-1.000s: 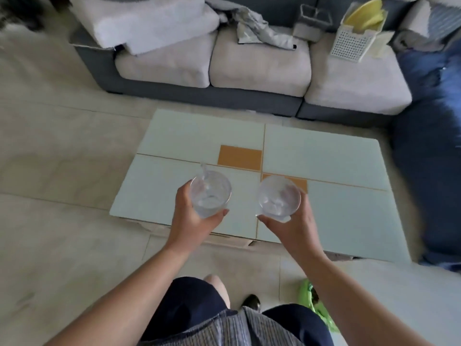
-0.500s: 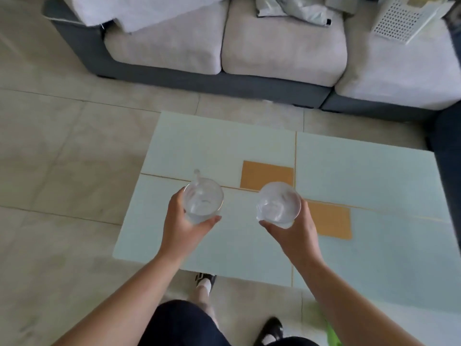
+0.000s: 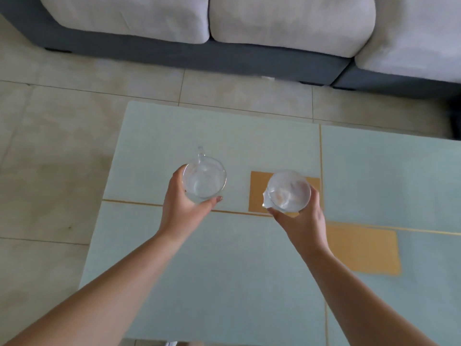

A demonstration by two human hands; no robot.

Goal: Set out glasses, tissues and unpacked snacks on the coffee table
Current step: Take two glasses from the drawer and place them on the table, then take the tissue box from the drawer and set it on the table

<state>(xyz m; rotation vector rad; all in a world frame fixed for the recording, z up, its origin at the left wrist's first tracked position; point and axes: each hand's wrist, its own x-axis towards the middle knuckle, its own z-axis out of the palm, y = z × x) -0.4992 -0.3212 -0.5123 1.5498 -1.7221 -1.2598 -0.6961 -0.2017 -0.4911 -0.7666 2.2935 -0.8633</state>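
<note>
I hold two clear glasses above the pale green coffee table [image 3: 224, 270]. My left hand [image 3: 182, 208] grips a glass mug [image 3: 204, 179] whose handle points away from me, over the table's left half. My right hand [image 3: 303, 224] grips a second clear glass [image 3: 288, 190], which hangs over an orange rectangle [image 3: 257, 191] near the table's middle. Both glasses look empty and upright. Whether either one touches the tabletop I cannot tell. No tissues or snacks are in view.
A sofa [image 3: 224, 53] with a dark grey base and light cushions runs along the far side, with a strip of beige floor tiles [image 3: 74, 108] between it and the table. A second orange rectangle [image 3: 361, 250] marks the tabletop to the right.
I have moved closer and leaned over the table. Both hands with their glasses have travelled forward, from near the front edge to over the table's middle.
</note>
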